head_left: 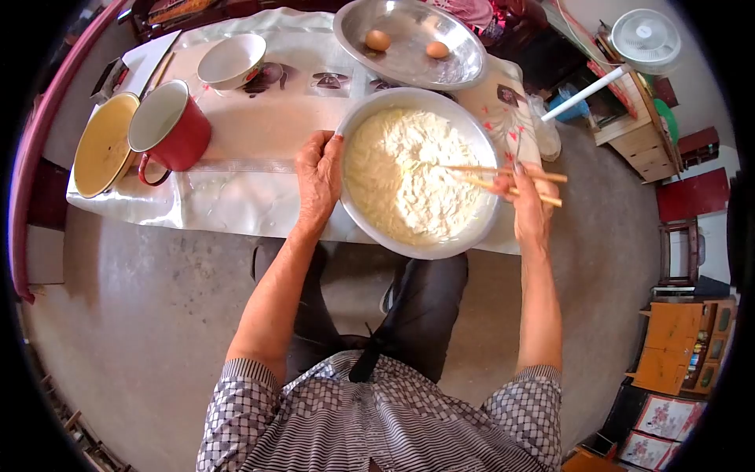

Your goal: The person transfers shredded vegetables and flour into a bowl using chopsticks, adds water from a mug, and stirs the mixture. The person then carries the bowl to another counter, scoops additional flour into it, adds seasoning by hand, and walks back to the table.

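A large metal mixing bowl (465, 130) sits at the table's front edge, its near rim reaching past the edge. Inside lies a pale, lumpy flour mixture (417, 177), wetter along the left side. My left hand (321, 169) grips the bowl's left rim, thumb on top and fingers partly hidden beneath the outer wall. In my right hand (525, 193) is a pair of wooden chopsticks (472, 168), held over the bowl's right rim. Their tips reach into the mixture near the middle of the bowl.
Behind the mixing bowl stands a wide steel basin (409, 59) with two brown eggs (378, 39). A white bowl (232, 61), a red enamel mug (177, 130) and a yellow basin (106, 145) stand on the left of the table (259, 189). A white fan (645, 38) is at right.
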Action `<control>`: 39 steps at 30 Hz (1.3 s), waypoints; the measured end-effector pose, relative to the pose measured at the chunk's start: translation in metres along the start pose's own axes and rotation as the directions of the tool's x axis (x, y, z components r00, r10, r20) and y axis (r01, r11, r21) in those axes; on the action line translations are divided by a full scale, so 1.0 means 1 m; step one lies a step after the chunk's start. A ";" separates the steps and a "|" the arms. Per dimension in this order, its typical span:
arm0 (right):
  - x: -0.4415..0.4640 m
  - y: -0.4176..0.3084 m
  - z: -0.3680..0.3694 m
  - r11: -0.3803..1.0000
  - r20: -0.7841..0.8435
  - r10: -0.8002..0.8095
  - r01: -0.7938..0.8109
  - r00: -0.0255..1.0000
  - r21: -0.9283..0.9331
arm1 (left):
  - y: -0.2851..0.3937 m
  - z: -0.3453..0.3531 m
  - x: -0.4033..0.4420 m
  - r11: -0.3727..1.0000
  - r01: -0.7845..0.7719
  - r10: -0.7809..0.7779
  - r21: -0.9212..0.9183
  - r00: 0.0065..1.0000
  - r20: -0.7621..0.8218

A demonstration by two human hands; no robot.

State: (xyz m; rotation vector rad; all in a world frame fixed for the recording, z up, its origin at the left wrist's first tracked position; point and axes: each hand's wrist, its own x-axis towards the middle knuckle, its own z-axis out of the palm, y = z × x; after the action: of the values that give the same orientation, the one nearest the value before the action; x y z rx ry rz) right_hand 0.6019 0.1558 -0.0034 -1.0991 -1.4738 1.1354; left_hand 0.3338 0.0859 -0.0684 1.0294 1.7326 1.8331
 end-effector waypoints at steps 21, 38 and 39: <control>-0.140 0.045 -0.023 0.946 0.289 0.261 -0.303 0.921 0.114 | 0.043 -0.010 -0.068 0.606 0.789 -0.528 -0.104 0.497 0.689; -0.198 0.215 0.031 0.959 0.634 0.280 -0.243 0.721 -0.147 | 0.052 0.002 -0.054 0.299 0.932 -0.788 -0.206 0.363 0.498; -0.202 0.215 0.029 0.937 0.613 0.334 -0.324 0.716 -0.132 | 0.050 0.000 -0.057 0.274 0.938 -0.803 -0.212 0.345 0.486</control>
State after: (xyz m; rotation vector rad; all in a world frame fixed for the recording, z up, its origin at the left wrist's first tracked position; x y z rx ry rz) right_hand 0.6268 -0.0096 -0.2479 -1.0680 -1.8311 1.8896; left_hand 0.3794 0.0369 -0.0328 -0.0209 1.1315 1.1034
